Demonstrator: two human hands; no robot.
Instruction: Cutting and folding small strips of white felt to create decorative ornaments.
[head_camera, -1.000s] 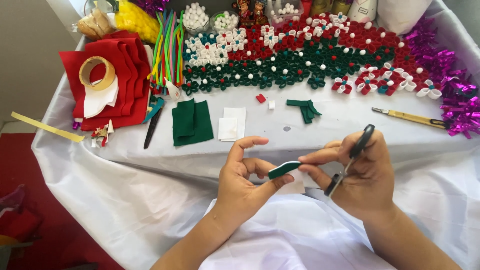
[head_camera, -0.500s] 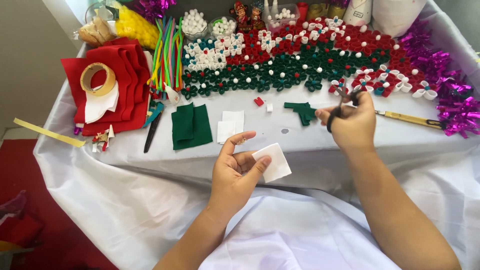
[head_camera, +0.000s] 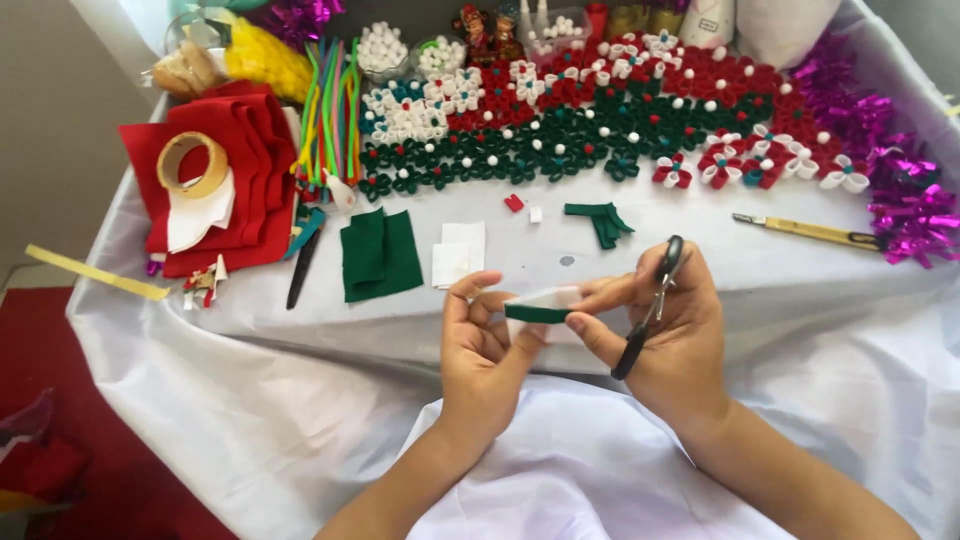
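Pinching a small white felt piece (head_camera: 548, 298) with a dark green felt strip (head_camera: 537, 314) along its lower edge, both hands meet just in front of the table with the white cloth (head_camera: 250, 400). The left hand (head_camera: 482, 350) is closed on the left end of the two pieces, thumb and fingers curled around it. The right hand (head_camera: 672, 330) grips the right end between thumb and first finger. The same hand also holds black scissors (head_camera: 648, 308), with fingers through the handles; the scissors hang down across the palm.

On the table, just beyond the hands, lie two small white squares (head_camera: 459, 251). To the left of those squares sits a folded dark green felt sheet (head_camera: 378, 254). To the right of the squares lie some cut green strips (head_camera: 602, 221). Farther back on the table are rows of red, green and white felt flowers (head_camera: 600, 110). At the left end of the table is a pile of red felt (head_camera: 255, 160) with a roll of tape (head_camera: 192, 164) on it. Near the right end lies a yellow craft knife (head_camera: 805, 231), beside shiny purple bows (head_camera: 905, 200).
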